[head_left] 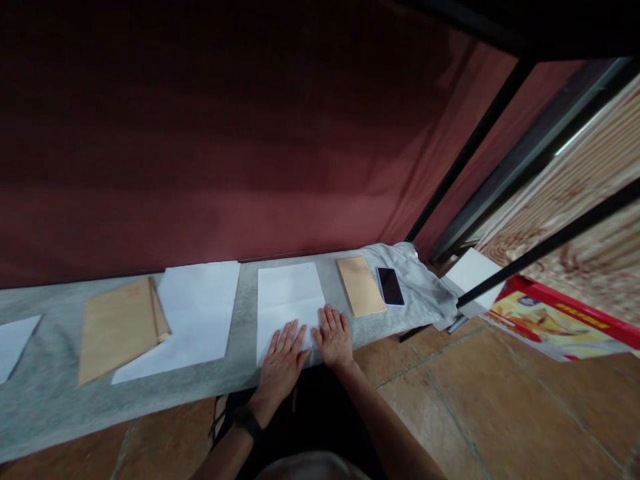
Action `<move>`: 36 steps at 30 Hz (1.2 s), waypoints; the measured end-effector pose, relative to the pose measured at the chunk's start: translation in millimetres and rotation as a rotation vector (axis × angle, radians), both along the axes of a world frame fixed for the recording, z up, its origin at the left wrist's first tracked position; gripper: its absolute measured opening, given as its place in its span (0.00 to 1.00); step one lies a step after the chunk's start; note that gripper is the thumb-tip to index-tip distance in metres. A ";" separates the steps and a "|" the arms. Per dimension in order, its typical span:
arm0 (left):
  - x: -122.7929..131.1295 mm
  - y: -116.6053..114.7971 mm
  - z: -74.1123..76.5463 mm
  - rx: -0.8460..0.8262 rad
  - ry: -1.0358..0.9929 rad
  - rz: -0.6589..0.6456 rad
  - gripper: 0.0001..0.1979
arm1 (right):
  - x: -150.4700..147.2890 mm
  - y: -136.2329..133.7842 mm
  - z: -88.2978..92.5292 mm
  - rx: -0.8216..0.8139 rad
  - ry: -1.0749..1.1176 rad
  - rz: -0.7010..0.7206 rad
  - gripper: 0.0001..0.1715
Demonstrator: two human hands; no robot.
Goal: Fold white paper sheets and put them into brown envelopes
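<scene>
My left hand (281, 360) lies flat with fingers spread on the near edge of a white sheet of paper (289, 297), which rests on a grey cloth-covered ledge (50, 393). My right hand (334, 337) lies flat beside it, fingers stretched out, at the sheet's near right corner. Neither hand holds anything. A dark band sits on my left wrist. A small brown envelope (361, 285) lies just right of the sheet, and a black phone (391, 286) lies beside that.
Further left on the ledge lie a larger white sheet (193, 313), a big brown envelope (120, 327) and another white sheet (15, 337) at the edge. A dark red curtain hangs behind. Tiled floor, a white paper (473, 270) and a red printed board (555, 320) lie to the right.
</scene>
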State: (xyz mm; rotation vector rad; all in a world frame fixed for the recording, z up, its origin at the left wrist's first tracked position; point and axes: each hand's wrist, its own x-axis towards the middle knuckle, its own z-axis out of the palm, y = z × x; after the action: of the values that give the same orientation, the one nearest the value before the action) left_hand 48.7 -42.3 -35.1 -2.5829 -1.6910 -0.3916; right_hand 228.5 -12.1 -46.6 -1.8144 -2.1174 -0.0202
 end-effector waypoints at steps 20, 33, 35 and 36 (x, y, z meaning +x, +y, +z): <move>-21.8 60.4 12.4 0.007 -0.069 0.074 0.30 | -0.4 -1.5 -2.7 0.102 0.004 0.019 0.31; -63.6 171.6 -2.7 -0.076 0.013 0.325 0.33 | -3.1 -2.2 -1.0 0.114 0.006 0.004 0.31; -79.2 178.2 0.0 -0.078 0.019 0.393 0.33 | -3.7 -2.2 -0.2 0.111 0.013 0.002 0.31; -82.3 180.6 1.4 -0.065 0.022 0.424 0.33 | -4.1 -2.3 0.2 0.108 0.017 0.000 0.31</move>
State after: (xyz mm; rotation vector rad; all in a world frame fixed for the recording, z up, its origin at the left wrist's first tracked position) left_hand -33.6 138.3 -33.7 -2.1672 -2.2003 -0.2896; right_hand 224.5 -14.4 -46.4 -1.7470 -2.0631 -0.1169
